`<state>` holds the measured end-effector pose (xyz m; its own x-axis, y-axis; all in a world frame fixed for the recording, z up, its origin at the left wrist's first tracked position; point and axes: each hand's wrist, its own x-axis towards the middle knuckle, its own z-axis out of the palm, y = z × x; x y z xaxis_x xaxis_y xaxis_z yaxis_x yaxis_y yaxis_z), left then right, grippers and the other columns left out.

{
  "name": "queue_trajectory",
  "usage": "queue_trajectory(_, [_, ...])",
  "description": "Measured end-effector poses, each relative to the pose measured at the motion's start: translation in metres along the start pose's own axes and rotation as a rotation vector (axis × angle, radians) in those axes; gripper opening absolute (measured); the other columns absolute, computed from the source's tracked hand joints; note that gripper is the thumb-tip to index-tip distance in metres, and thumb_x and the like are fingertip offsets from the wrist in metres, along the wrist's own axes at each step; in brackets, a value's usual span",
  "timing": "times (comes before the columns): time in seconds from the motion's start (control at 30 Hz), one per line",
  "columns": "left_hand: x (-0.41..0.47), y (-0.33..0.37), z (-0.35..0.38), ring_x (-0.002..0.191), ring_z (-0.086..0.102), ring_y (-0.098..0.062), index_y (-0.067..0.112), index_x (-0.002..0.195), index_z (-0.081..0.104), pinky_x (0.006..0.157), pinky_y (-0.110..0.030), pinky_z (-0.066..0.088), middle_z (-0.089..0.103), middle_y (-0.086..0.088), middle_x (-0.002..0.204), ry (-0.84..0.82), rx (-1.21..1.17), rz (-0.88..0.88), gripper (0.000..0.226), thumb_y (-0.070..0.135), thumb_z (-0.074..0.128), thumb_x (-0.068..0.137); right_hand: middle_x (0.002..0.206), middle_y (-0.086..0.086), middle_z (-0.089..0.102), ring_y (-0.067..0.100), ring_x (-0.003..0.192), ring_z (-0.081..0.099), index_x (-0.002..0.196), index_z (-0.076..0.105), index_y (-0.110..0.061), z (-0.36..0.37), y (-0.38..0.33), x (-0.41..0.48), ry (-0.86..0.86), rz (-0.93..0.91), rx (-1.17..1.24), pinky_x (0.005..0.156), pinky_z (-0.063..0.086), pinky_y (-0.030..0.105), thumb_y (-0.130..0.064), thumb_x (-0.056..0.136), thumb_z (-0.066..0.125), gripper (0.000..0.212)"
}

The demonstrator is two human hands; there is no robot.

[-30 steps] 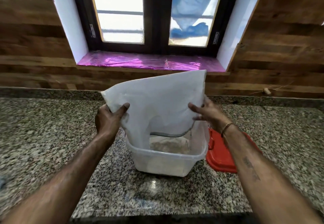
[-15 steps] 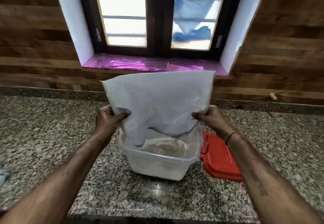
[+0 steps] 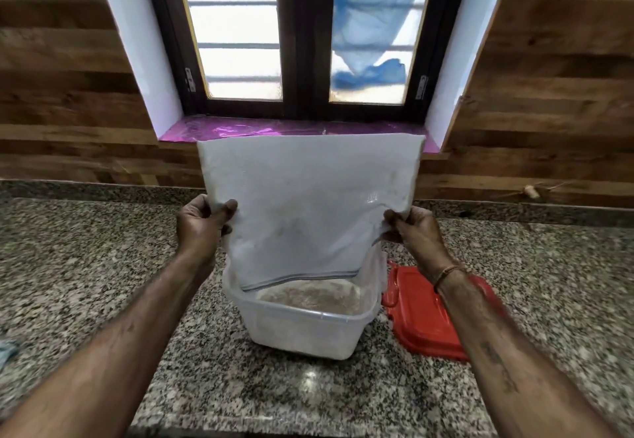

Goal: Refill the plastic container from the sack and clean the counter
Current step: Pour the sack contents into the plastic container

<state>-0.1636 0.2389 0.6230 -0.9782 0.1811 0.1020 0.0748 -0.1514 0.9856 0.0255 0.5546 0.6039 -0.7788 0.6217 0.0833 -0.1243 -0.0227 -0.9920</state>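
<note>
Your left hand (image 3: pixel 200 229) and right hand (image 3: pixel 418 233) clamp fingers (image 3: pixel 229 207) on the upended sack (image 3: pixel 308 204) above the container (image 3: pixel 302 334); pouring looks nearly done, wiping remains.

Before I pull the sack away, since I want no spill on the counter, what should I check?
1. Hold on the sack by left grip and right grip: ok.
2. Sack mouth over the plastic container opening: ok.
3. Sack fully emptied: cannot tell.
4. Fill below the container's brim: ok.
5. Reach to the red lid, beside the container on its right: ok.
6. Spills on the counter: cannot tell, speckled stone would hide them.
</note>
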Motion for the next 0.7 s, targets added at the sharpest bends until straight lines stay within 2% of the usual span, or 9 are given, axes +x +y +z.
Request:
queue_trajectory(0.1, [-0.010,-0.006,-0.007,0.083,0.072,-0.018,0.011,0.113,0.067,0.054,-0.024,0.056,0.075,-0.004,0.099,-0.195,0.119,-0.146,0.028,0.010,0.077,0.087,0.089,0.006,0.079,0.021,0.080,0.074,0.096,0.076,-0.013,-0.003,0.000,-0.004,0.023,0.009,0.032,0.064,0.064,0.031,-0.056,0.053,0.091,0.062])
queue_trajectory(0.2, [-0.017,-0.013,-0.011,0.080,0.070,-0.023,0.007,0.102,0.067,0.052,-0.024,0.058,0.074,-0.011,0.094,-0.163,0.171,-0.205,0.020,0.002,0.077,0.085,0.095,0.012,0.076,0.028,0.090,0.072,0.096,0.075,-0.013,-0.005,0.002,-0.004,0.054,0.002,0.004,0.067,0.064,0.031,-0.021,0.085,0.078,0.014])
queue_trajectory(0.23, [-0.018,-0.014,-0.010,0.076,0.068,-0.023,0.007,0.096,0.067,0.051,-0.022,0.058,0.072,-0.012,0.092,-0.129,0.149,-0.199,0.016,-0.001,0.076,0.085,0.095,0.013,0.076,0.029,0.090,0.072,0.095,0.075,-0.013,-0.006,0.004,-0.003,0.065,-0.008,-0.017,0.066,0.064,0.030,-0.013,0.089,0.073,0.006])
queue_trajectory(0.33, [-0.018,-0.015,-0.005,0.071,0.066,-0.021,0.008,0.092,0.068,0.052,-0.021,0.058,0.071,-0.013,0.089,-0.072,0.093,-0.150,0.016,-0.004,0.075,0.085,0.091,0.013,0.076,0.029,0.086,0.073,0.092,0.075,-0.014,-0.008,0.005,-0.002,0.108,-0.030,-0.096,0.063,0.064,0.029,-0.009,0.091,0.072,0.006])
queue_trajectory(0.43, [-0.013,-0.016,-0.004,0.076,0.070,-0.022,0.011,0.097,0.070,0.057,-0.022,0.059,0.074,-0.012,0.094,-0.045,0.043,-0.099,0.018,-0.002,0.075,0.086,0.089,0.010,0.076,0.026,0.081,0.073,0.093,0.075,-0.011,-0.009,0.004,-0.005,0.154,-0.058,-0.100,0.062,0.063,0.027,-0.007,0.091,0.072,0.005])
queue_trajectory(0.57, [-0.016,-0.026,-0.013,0.087,0.073,-0.025,0.013,0.101,0.069,0.066,-0.029,0.062,0.076,-0.011,0.100,-0.205,0.193,-0.102,0.017,0.003,0.075,0.088,0.095,0.017,0.077,0.027,0.085,0.075,0.100,0.075,-0.002,-0.005,0.005,-0.005,0.195,-0.085,-0.110,0.070,0.065,0.035,-0.008,0.091,0.072,0.011])
queue_trajectory(0.63, [-0.014,-0.029,-0.014,0.088,0.073,-0.029,0.012,0.099,0.070,0.073,-0.038,0.062,0.076,-0.015,0.099,-0.166,0.215,-0.087,0.018,0.001,0.075,0.087,0.099,0.018,0.077,0.026,0.089,0.075,0.102,0.075,-0.005,-0.003,0.004,-0.006,0.158,-0.092,-0.103,0.073,0.065,0.039,-0.011,0.091,0.072,0.013])
queue_trajectory(0.7, [-0.014,-0.030,-0.009,0.084,0.073,-0.029,0.009,0.101,0.070,0.076,-0.041,0.062,0.075,-0.019,0.100,-0.087,0.145,-0.078,0.016,0.001,0.074,0.088,0.101,0.012,0.078,0.020,0.088,0.075,0.108,0.074,-0.008,-0.003,0.001,-0.009,0.021,-0.046,-0.090,0.070,0.063,0.034,-0.014,0.090,0.075,0.019])
